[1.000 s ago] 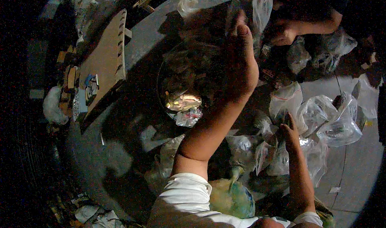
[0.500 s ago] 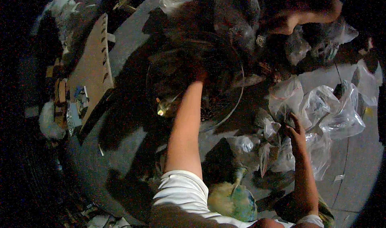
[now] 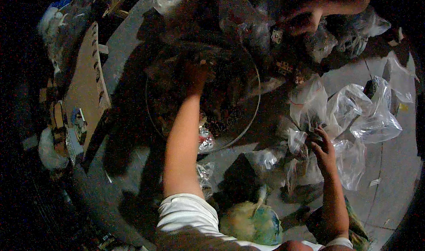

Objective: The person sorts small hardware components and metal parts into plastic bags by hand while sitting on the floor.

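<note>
My left hand (image 3: 197,76) reaches into a wide, round, dark tub whose thin pale rim (image 3: 258,91) catches the light. Deep shadow hides its fingers and whatever it may touch. Beside that forearm, at the tub's near side, lies a shiny silver and red piece (image 3: 206,139), perhaps a wrapper. To the right, my right hand (image 3: 324,151) has its thumb and fingers apart, with nothing visible gripped. It is over or against a heap of clear plastic bags (image 3: 347,111); exact contact cannot be made out.
Another person's bare limb (image 3: 325,18) comes in at the far right, near more clear bags (image 3: 321,45). A brown slatted crate or board (image 3: 84,89) stands at the left. Close to me is a rounded yellow-green object (image 3: 250,222). A crumpled clear bag (image 3: 166,1) lies far off.
The view has shifted, moving the tub leftward in the picture. My left forearm has swung left, uncovering the silver and red piece. My right hand stays by the bags, its fingers more spread.
</note>
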Available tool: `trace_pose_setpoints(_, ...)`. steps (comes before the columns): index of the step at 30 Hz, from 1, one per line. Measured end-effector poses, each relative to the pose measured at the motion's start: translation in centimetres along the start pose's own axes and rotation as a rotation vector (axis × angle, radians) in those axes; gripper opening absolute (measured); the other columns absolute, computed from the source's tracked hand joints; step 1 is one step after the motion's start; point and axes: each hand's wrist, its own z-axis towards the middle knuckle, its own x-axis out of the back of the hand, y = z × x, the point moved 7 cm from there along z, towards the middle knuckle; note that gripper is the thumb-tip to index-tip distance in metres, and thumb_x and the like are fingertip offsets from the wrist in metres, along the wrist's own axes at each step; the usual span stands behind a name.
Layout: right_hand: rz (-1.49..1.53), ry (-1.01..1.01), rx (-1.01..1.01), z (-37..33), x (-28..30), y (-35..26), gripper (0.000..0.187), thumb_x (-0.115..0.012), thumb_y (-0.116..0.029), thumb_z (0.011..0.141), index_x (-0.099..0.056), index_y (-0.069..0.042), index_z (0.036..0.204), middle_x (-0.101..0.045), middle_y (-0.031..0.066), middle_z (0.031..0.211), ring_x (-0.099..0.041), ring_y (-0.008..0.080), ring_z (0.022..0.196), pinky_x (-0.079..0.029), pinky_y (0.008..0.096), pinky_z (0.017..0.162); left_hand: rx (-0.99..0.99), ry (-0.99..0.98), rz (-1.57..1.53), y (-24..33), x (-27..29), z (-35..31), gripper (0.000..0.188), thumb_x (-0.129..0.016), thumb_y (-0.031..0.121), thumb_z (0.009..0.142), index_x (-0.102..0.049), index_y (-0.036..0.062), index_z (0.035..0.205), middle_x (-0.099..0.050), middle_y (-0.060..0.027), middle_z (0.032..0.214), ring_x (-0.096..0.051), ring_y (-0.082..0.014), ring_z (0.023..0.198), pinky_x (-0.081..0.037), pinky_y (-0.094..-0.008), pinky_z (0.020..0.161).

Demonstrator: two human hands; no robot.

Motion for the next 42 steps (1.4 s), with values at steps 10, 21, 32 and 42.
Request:
trace_pose_setpoints(10, -0.167, -0.11, 0.135, 1.2, -2.6, -3.6, 0.032, -0.053, -0.003, 0.081, -0.048, -0.003, 0.112, -0.052, 0.0056, 0.108, -0.051, 0.0145, 0.093, -0.041, 0.0264, 0.08, 0.613, -0.657, -1.364, -2.4, 1.6, -13.6, 0.054, -0.048, 0.044, 0.078, -0.044, 0.0077, 0.118, -0.052, -0.0207, 0.101, -0.05, -0.0188, 0.054, -0.047, -0.032, 0.048)
trace_pose_setpoints(21, -0.088, -0.229, 0.163, 0.7, -5.8, -5.6, 0.027, -0.055, -0.008, 0.082, -0.05, -0.002, 0.109, -0.056, 0.0051, 0.102, -0.051, 0.0127, 0.092, -0.04, 0.0248, 0.081, 0.511, -0.779, -1.379, 3.6, 1.4, -20.2, 0.065, -0.033, 0.059, 0.079, -0.044, 0.0104, 0.12, -0.052, -0.0269, 0.105, -0.054, -0.028, 0.047, -0.04, -0.027, 0.033)
trace_pose_setpoints(32, -0.548, -0.279, 0.437, 0.4, -7.7, -6.3, 0.033, -0.059, -0.011, 0.077, -0.051, -0.001, 0.108, -0.058, 0.0129, 0.101, -0.058, 0.0223, 0.087, -0.047, 0.032, 0.075, 0.65, -1.173, -1.155, -2.7, -0.7, -23.2, 0.048, -0.061, 0.029, 0.075, -0.044, 0.0048, 0.112, -0.055, -0.0069, 0.078, -0.05, -0.0177, 0.054, -0.043, -0.034, 0.044)
trace_pose_setpoints(42, -1.322, -0.247, 0.47, 4.3, 4.2, -10.0, 0.026, -0.055, -0.023, 0.076, -0.053, -0.009, 0.098, -0.058, 0.0154, 0.088, -0.057, 0.0354, 0.077, -0.047, 0.0427, 0.065, 0.713, -1.01, -0.624, -6.0, -4.2, -30.5, 0.04, -0.068, 0.037, 0.071, -0.058, -0.0002, 0.083, -0.056, -0.0079, 0.065, -0.051, -0.0204, 0.041, -0.043, -0.0337, 0.036)
